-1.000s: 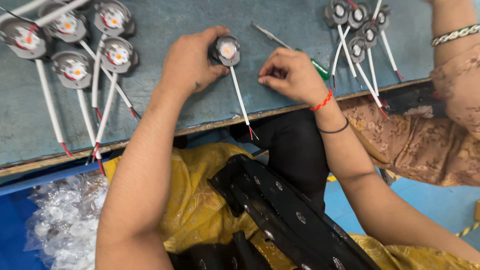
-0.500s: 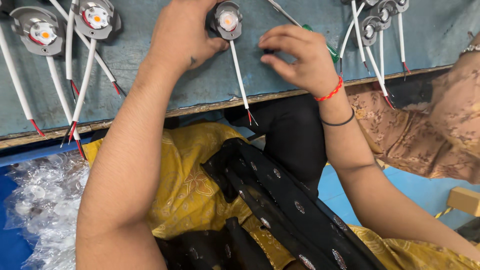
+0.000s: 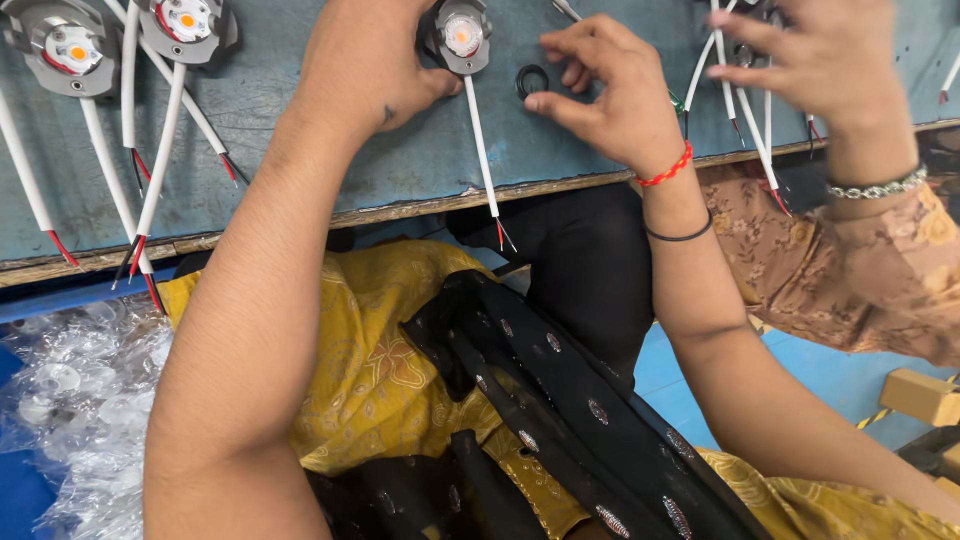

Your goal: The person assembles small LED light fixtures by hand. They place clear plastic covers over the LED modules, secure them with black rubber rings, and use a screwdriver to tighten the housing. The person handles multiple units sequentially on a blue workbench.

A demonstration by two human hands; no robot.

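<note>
Two finished lamp modules (image 3: 120, 35) with orange centres are seen at far left on the blue-grey worktable (image 3: 300, 140), their white leads (image 3: 150, 160) trailing toward the near edge. A clear plastic bag of parts (image 3: 70, 400) is spotted low at left. At far right, more wired modules (image 3: 740, 60) are handled by a co-worker's hand (image 3: 830, 60), and a cardboard box (image 3: 920, 395) is glimpsed on the blue floor.

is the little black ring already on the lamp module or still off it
Off it. The black ring lies flat on the blue table, beside the lamp module, at the right hand's fingertips. The left hand touches the module.
</note>
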